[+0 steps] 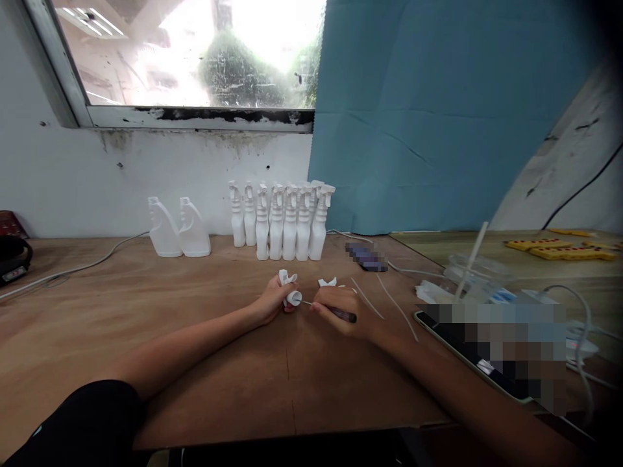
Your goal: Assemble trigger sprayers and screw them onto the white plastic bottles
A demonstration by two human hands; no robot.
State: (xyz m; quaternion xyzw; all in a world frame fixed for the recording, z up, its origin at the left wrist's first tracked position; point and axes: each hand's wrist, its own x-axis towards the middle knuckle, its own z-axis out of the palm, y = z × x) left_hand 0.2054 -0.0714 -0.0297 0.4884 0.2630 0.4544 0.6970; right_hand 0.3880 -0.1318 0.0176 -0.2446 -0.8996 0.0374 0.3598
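Observation:
My left hand is closed around a white trigger spray head, its round collar turned to the right. A small screwdriver with a dark handle and thin metal shaft is gripped in my right hand. Its tip is at the collar's opening; whether it touches the inside I cannot tell. Just behind my right hand lies another white plastic piece, partly hidden, that looks like a spray head. Two thin white tubes lie on the table to the right.
Several white spray bottles stand upright by the wall, with two headless bottles to their left. Rightward on the wooden table are a blurred phone-like object, a large dark-screened device, a plastic cup with a straw and cables.

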